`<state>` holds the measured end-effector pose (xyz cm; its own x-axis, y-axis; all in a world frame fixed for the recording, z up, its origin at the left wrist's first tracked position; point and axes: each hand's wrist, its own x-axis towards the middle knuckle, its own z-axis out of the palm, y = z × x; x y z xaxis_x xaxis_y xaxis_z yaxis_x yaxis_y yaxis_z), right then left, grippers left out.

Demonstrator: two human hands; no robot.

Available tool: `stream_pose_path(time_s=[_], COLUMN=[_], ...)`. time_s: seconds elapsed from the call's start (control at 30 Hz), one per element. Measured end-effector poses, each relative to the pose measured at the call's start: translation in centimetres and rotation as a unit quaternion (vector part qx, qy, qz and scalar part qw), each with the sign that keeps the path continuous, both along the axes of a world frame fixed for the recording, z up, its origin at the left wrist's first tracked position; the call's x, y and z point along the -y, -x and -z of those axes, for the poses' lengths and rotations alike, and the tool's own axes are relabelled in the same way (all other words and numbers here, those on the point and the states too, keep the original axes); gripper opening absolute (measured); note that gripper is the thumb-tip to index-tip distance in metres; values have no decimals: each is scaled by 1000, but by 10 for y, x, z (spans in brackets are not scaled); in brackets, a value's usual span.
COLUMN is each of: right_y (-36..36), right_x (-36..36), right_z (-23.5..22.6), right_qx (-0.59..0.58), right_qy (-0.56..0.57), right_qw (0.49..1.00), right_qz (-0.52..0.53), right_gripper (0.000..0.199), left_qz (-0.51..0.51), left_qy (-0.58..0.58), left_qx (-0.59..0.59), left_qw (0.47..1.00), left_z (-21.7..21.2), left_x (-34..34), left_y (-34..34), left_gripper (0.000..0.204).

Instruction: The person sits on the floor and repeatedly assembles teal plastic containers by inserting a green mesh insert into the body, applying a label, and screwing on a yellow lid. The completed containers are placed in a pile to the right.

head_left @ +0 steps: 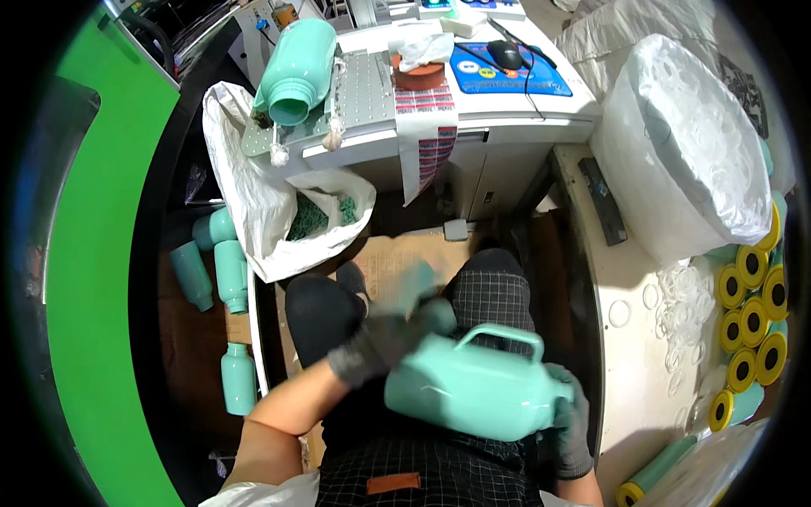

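Observation:
A mint-green plastic jug with a loop handle (473,390) lies sideways over my lap, its narrow neck toward the right. My right hand (573,418), in a grey glove, is closed round the neck end. At the other end, my gloved left hand (384,342) is smeared by motion. A blurred mint-green piece (414,287) shows just beyond its fingers; its kind is unclear, and I cannot tell whether the hand holds it. Another mint-green jug (300,72) lies on the perforated metal plate (367,89) of the bench, mouth toward me.
A white sack (245,186) with green scraps hangs open at the left. Several mint-green bottles (231,275) lie beyond it. On the right bench are clear rings (684,308), yellow-rimmed containers (752,266) and a big plastic bag (676,152). A label strip (427,148) hangs off the front bench.

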<state>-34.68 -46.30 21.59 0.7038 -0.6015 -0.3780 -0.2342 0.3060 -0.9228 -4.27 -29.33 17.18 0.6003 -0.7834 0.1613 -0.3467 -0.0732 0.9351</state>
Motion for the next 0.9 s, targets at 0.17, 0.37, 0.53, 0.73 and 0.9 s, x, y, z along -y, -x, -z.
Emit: stream_pose_path(time_s=[0.17, 0.37, 0.53, 0.73, 0.9], right_y=[-24, -29, -38, -42, -42], right_x=[9, 11, 9, -1, -7], right_z=[28, 53, 66, 62, 69], right_qx=[92, 47, 63, 67, 70], right_qy=[188, 356, 306, 269, 355], right_qw=[970, 930, 946, 956, 929], right_qz=[125, 80, 89, 92, 84], right_gripper=[110, 115, 114, 117, 106], left_qz=[-360, -163, -198, -236, -209], left_qy=[-97, -9, 116, -8, 15], left_qx=[-112, -192, -89, 82, 35], left_qw=[921, 968, 969, 968, 977], left_z=[82, 82, -4, 5, 12], left_x=[87, 95, 108, 124, 121], left_y=[-184, -206, -165, -189, -195], left_gripper=[59, 68, 95, 49, 35])
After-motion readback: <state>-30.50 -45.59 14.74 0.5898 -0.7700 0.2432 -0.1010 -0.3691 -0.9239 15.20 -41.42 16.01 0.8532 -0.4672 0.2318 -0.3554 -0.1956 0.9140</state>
